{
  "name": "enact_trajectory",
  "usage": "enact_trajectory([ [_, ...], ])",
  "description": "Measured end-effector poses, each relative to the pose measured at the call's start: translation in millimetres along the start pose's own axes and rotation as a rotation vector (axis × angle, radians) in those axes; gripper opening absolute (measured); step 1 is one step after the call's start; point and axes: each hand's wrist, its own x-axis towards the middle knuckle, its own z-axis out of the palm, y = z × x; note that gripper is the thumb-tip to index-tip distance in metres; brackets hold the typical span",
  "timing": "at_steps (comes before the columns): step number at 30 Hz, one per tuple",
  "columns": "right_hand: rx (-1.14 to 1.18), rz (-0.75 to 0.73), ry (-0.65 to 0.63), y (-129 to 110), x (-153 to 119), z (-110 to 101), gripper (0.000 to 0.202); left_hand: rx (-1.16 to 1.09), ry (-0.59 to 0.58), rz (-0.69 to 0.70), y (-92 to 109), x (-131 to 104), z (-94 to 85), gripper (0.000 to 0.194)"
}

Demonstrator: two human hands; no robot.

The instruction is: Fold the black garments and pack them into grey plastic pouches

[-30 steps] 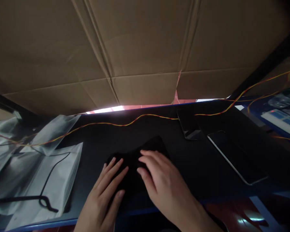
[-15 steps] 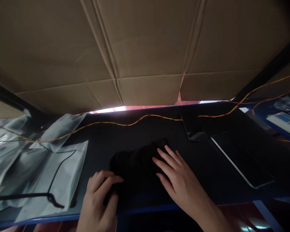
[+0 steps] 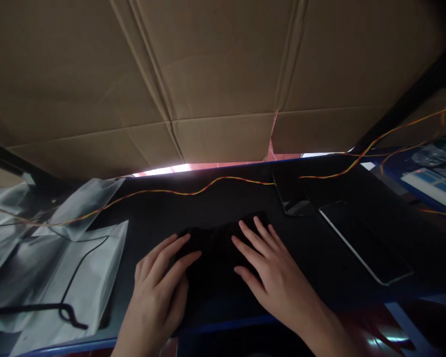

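A soft black item, apparently cloth (image 3: 215,243), lies on the dark tabletop between my hands; its exact kind is lost in the low light. My left hand (image 3: 158,282) rests at its left end, fingers stretched forward over the edge and the thumb lower down. On the right part of it my right hand (image 3: 271,267) lies flat with the fingers spread. Neither hand grips anything that I can see. The black item blends into the black surface, so its near edge is hard to make out.
Clear plastic bags (image 3: 78,267) and a black cord (image 3: 29,308) lie at the left. A phone with a pale edge (image 3: 364,243) and a smaller dark phone (image 3: 292,196) are at the right. A red-yellow twisted wire (image 3: 186,193) crosses behind; cardboard (image 3: 219,74) stands at the back.
My left hand has gone from bent fingers at the cloth's edge to stretched fingers, farther forward on it. The right hand stays flat in nearly the same place. The view has shifted slightly.
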Motion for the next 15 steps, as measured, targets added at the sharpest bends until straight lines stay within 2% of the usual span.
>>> enact_trajectory([
  [3, -0.022, 0.084, 0.026, -5.1, 5.7, 12.8, 0.050, 0.080, -0.084, 0.061, -3.2, 5.2, 5.2, 0.054],
  [6, 0.027, 0.090, 0.063, -1.7, 6.6, 13.2, 0.048, 0.052, -0.130, 0.060, -7.3, 1.2, 11.9, 0.056],
  [9, 0.124, 0.122, 0.208, 11.7, 0.8, 1.3, 0.043, 0.014, -0.066, 0.000, -8.8, -6.7, 15.3, 0.048],
  [11, 0.141, 0.249, 0.336, 23.8, -6.1, -8.6, 0.038, -0.011, -0.017, -0.039, -9.4, -10.6, 15.7, 0.044],
  [12, 0.137, 0.324, 0.358, 29.5, -9.7, -12.7, 0.036, -0.025, -0.006, -0.056, -9.9, -11.8, 15.7, 0.044],
  [15, 0.116, 0.470, 0.251, 39.4, -17.8, -18.1, 0.040, -0.053, -0.051, -0.095, -11.7, -12.3, 15.8, 0.045],
])
